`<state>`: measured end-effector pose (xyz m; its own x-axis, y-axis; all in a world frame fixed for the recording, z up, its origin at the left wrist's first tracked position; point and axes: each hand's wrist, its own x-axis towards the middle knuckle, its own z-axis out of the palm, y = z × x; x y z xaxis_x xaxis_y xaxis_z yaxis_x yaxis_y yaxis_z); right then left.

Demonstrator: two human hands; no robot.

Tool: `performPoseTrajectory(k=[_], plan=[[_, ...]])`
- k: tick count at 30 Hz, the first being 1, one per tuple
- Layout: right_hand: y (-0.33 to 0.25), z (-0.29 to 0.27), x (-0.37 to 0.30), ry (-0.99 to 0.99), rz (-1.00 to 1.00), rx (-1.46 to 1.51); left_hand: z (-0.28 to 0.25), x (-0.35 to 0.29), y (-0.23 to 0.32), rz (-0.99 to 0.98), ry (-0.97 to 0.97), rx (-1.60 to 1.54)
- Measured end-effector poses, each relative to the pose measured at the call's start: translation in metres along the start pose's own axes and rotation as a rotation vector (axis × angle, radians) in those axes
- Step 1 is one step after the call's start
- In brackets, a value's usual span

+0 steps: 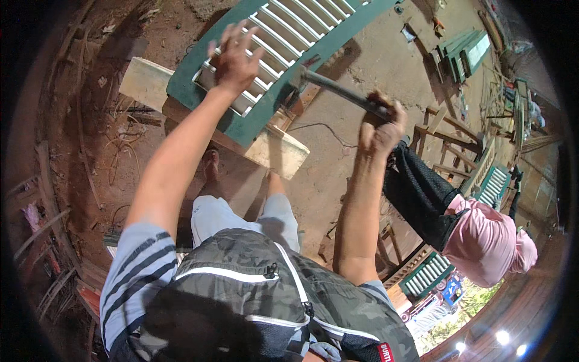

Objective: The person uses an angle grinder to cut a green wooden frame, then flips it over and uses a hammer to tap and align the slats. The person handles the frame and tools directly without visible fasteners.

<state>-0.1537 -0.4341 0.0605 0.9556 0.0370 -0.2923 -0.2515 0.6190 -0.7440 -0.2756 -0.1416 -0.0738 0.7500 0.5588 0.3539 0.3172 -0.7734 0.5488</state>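
Head view: left hand (234, 57) stretched forward, fingers spread, palm flat on green louvred shutter (283, 45), gripping nothing; right hand (380, 123) raised, fist clenched round hammer (338, 90) handle, head poised near the shutter's lower edge; shutter lies across pale wooden plank (274, 151) over dirt floor; person in pink shirt (482, 238) bends close at right, beside wooden frames (449, 136).
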Motion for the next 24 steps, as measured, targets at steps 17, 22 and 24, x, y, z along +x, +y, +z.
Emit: performPoseTrajectory(k=[17,22,24], plan=[[-0.006,0.091,0.015,-1.030,0.604,-1.911,-0.027,-0.097,-0.041,-0.431,0.059,0.395],[-0.032,0.145,-0.016,-1.022,0.191,-1.727,-0.030,-0.097,-0.038,-0.408,0.084,0.357],[-0.026,0.123,-0.017,-1.120,-0.170,-1.811,-0.029,-0.097,-0.038,-0.416,0.106,0.342]])
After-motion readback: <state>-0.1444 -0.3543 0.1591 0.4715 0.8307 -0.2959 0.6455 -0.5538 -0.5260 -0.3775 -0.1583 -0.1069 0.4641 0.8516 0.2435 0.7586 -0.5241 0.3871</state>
